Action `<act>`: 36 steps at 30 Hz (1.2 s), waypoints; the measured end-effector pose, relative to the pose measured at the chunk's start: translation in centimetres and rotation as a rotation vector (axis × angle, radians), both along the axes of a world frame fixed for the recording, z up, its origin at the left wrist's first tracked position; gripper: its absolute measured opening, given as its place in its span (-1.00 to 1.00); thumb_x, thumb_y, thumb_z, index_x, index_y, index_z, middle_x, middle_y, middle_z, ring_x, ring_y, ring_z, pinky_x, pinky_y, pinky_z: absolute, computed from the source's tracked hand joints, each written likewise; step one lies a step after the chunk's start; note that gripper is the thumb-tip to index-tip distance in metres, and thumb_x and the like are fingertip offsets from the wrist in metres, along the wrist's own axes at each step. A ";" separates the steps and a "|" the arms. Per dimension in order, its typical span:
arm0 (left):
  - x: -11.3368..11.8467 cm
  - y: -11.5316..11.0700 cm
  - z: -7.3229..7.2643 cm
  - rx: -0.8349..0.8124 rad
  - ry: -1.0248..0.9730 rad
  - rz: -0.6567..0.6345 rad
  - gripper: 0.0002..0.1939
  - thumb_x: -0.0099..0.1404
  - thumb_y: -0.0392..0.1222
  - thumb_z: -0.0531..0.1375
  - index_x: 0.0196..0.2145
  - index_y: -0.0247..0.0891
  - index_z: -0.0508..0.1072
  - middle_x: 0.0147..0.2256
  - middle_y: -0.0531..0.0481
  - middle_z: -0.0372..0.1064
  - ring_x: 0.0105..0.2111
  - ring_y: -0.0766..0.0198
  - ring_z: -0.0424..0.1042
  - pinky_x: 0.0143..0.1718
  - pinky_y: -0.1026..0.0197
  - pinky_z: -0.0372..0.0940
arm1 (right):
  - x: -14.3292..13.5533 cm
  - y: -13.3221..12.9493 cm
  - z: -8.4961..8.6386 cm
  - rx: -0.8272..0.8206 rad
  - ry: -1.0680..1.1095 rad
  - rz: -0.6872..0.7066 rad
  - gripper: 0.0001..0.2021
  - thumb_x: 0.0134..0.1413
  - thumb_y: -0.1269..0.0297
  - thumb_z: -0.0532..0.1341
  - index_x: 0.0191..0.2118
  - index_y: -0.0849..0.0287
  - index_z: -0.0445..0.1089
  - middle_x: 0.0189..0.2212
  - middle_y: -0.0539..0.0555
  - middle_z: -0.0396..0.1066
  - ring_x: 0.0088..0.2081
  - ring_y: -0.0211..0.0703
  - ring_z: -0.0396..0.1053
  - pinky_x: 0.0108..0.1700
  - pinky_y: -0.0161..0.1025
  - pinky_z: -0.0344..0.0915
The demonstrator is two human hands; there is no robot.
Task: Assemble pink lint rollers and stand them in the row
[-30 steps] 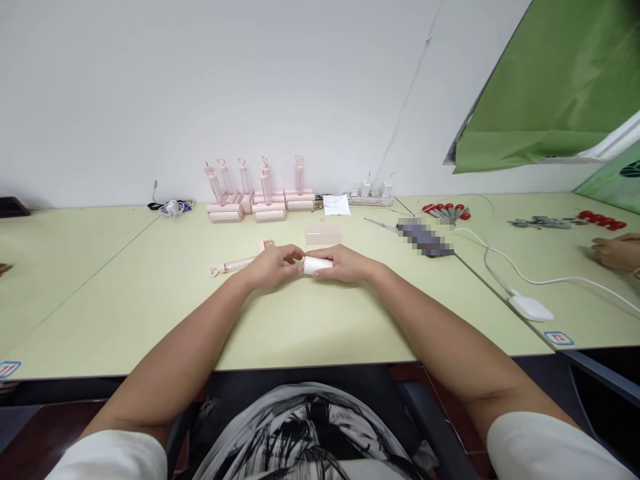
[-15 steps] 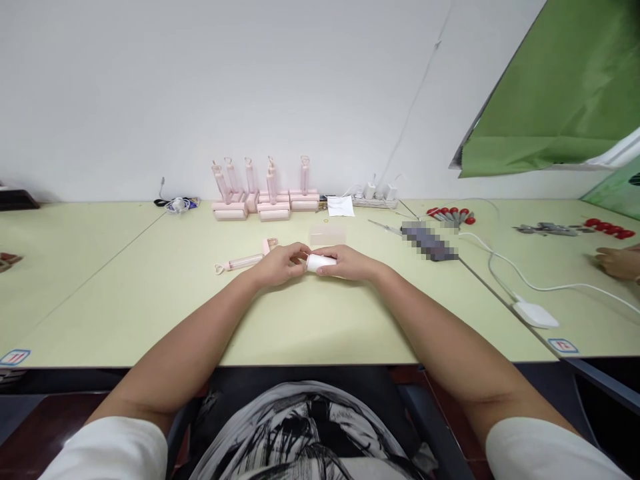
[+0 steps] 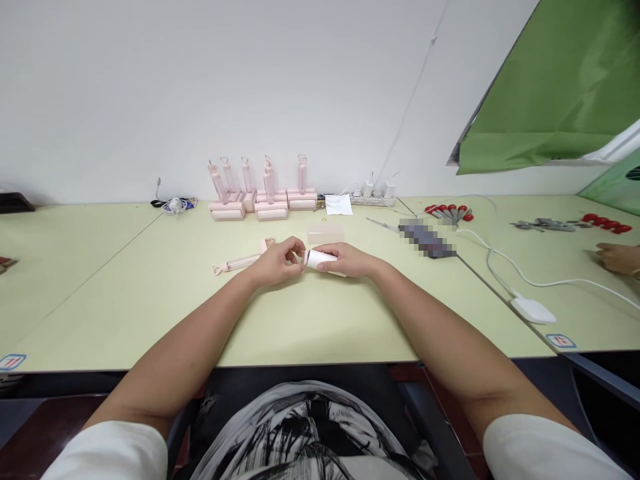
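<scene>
My right hand (image 3: 347,259) is closed round a white lint roll (image 3: 320,258), which lies sideways just above the table. At the roll's left end, my left hand (image 3: 280,260) pinches a small clear pinkish end piece (image 3: 304,258), partly hidden by the fingers. A dark ring shows at the roll's end, beside that piece. Left of my left hand lies a pink lint roller handle (image 3: 237,263) with a clear shaft and a loop at its tip. A pale pink cover (image 3: 326,233) lies just behind the hands.
Several pink lint rollers (image 3: 271,211) with upright handles stand along the wall. A power strip (image 3: 373,199), a white paper (image 3: 339,205) and a blurred dark object (image 3: 427,239) lie to the right. A white cable (image 3: 540,283) leads to an adapter (image 3: 533,310). Another person's hand (image 3: 617,258) is at far right.
My left fingers have drawn slightly away from the roll's left end, and the clear piece with the dark ring shows more. The roll is tilted a little, its right end lower.
</scene>
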State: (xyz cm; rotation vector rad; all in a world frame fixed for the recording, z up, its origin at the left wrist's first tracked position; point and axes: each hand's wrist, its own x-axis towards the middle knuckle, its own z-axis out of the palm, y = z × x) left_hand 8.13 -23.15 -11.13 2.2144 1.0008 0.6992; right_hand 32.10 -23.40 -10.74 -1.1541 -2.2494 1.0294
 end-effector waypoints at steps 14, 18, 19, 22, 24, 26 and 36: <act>0.9 -0.5 -0.1 0.239 0.515 0.066 -0.68 0.20 0.00 0.15 -0.17 -0.22 0.48 -0.24 -0.11 0.44 -0.24 0.04 0.42 -0.23 0.08 0.24 | -0.4 0.0 0.0 0.017 0.072 -0.236 -0.58 0.07 0.19 0.22 0.04 0.23 0.46 -0.13 0.09 0.48 -0.22 -0.12 0.38 -0.16 -0.22 0.28; 1.0 -0.2 -0.2 0.114 0.180 0.193 -0.56 0.21 0.14 0.18 -0.11 -0.23 0.48 -0.18 -0.07 0.44 -0.30 0.18 0.39 -0.29 0.16 0.25 | -0.4 0.2 -0.3 0.044 0.101 -0.197 -0.58 0.04 0.19 0.24 0.02 0.21 0.48 -0.15 0.07 0.50 -0.20 -0.10 0.39 -0.16 -0.22 0.28; 1.0 -0.2 -0.3 0.098 0.090 0.202 -0.58 0.22 0.13 0.19 -0.14 -0.24 0.49 -0.21 -0.05 0.44 -0.34 0.23 0.36 -0.31 0.18 0.25 | -0.4 0.2 -0.4 0.046 0.113 -0.185 -0.58 0.03 0.19 0.25 0.02 0.21 0.48 -0.16 0.06 0.51 -0.20 -0.09 0.39 -0.16 -0.23 0.27; 1.3 -0.3 -0.3 0.028 -0.083 0.144 -0.67 0.23 0.05 0.19 -0.23 -0.26 0.52 -0.38 0.02 0.40 -0.44 0.31 0.28 -0.39 0.24 0.20 | -0.8 0.1 -0.7 0.038 0.164 -0.143 -0.58 0.02 0.19 0.27 0.02 0.19 0.49 -0.18 0.04 0.51 -0.19 -0.11 0.39 -0.18 -0.25 0.28; 1.5 -0.4 -0.4 -0.039 -0.139 0.102 -0.70 0.24 0.02 0.18 -0.28 -0.28 0.52 -0.48 0.07 0.34 -0.49 0.34 0.23 -0.44 0.26 0.15 | -1.2 -0.1 -0.8 0.005 0.223 -0.130 -0.61 0.04 0.17 0.27 -0.01 0.19 0.49 -0.21 0.03 0.50 -0.22 -0.15 0.39 -0.22 -0.28 0.29; 1.6 -0.4 -0.5 -0.059 -0.182 0.106 -0.72 0.24 0.00 0.16 -0.35 -0.29 0.49 -0.53 0.09 0.29 -0.51 0.36 0.20 -0.46 0.27 0.12 | -1.6 -0.3 -0.8 -0.080 0.310 -0.183 -0.63 0.07 0.11 0.26 -0.04 0.19 0.49 -0.33 0.01 0.49 -0.36 -0.22 0.37 -0.38 -0.33 0.28; 0.8 0.9 -0.3 -0.088 -0.431 0.381 -0.79 0.20 -0.05 0.17 -0.42 -0.26 0.39 -0.63 0.15 0.11 -0.61 0.38 0.09 -0.57 0.30 0.03 | -1.5 0.2 -0.2 -0.364 0.675 -0.447 -0.78 0.18 0.15 0.18 -0.28 0.23 0.39 -0.51 0.07 0.44 -0.67 -0.31 0.26 -0.74 -0.37 0.18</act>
